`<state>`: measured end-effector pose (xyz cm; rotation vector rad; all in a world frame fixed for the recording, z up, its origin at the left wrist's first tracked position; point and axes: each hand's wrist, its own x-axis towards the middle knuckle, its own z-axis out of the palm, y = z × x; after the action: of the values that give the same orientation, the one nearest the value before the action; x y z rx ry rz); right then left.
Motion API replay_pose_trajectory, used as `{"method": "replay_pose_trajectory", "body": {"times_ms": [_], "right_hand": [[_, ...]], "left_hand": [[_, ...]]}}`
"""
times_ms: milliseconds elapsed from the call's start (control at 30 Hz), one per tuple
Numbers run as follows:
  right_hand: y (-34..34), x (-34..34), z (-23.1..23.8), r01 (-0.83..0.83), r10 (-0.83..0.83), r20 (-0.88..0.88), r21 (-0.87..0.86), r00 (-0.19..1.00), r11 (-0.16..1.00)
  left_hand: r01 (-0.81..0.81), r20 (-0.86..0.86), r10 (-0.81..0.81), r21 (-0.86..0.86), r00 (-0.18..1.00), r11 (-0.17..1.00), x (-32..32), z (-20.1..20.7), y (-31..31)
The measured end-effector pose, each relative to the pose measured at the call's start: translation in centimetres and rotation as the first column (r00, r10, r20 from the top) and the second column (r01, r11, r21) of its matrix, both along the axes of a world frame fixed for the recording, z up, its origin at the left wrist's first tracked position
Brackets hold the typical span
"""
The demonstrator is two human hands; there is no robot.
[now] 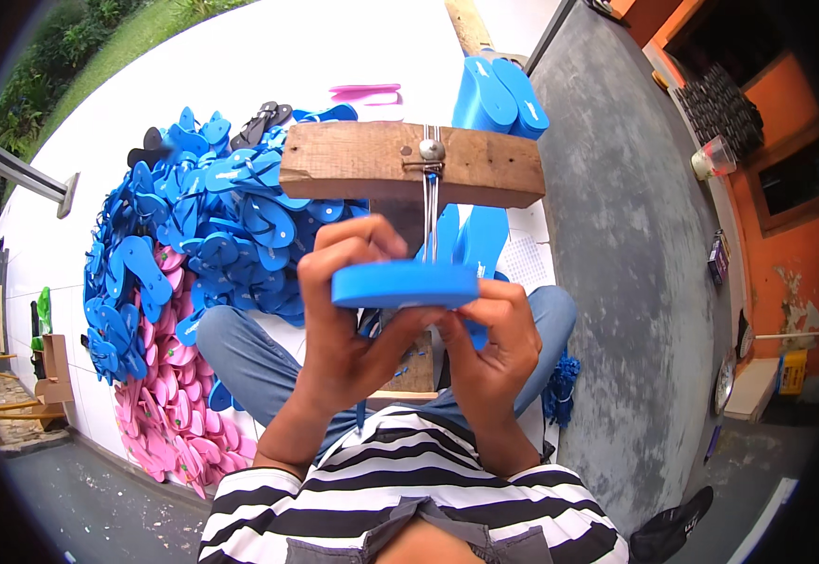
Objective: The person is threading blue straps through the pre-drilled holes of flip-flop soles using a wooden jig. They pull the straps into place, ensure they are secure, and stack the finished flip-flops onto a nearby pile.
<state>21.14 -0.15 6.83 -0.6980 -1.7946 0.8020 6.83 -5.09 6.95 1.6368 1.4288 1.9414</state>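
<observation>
One blue sole [405, 285] sits between your left hand [339, 329] and right hand [496, 343], thumbs and fingers pinching its ends, near the wooden beam [353, 160]. Blue sandals [221, 249] lie heaped on your left.

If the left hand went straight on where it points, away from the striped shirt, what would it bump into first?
Probably the wooden beam just ahead of the left hand, which holds a blue sole. Their heights are hard to tell, though, so it might miss.
</observation>
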Motion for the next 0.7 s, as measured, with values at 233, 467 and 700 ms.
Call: {"method": "replay_pose_trajectory", "body": {"times_ms": [233,467,700], "right_hand": [[4.4,-4.3,-0.4,0.056,-0.062,-0.010,-0.284,0.998,0.957],[3.9,-4.1,-4.8,-0.105,0.032,-0.168,-0.449,0.985,0.887],[-0.2,-2.0,-0.7,-0.654,0.247,-0.622,-0.596,0.743,0.466]], "left_hand": [[-0.494,-0.381,0.463,0.018,0.801,0.869,-2.3,1.2,6.5],[-0.321,-0.031,0.329,0.145,0.944,0.936,-2.2,-1.9,2.2],[-0.253,0.183,0.245,0.022,0.952,0.967,-0.3,-4.7,-2.8]]}}
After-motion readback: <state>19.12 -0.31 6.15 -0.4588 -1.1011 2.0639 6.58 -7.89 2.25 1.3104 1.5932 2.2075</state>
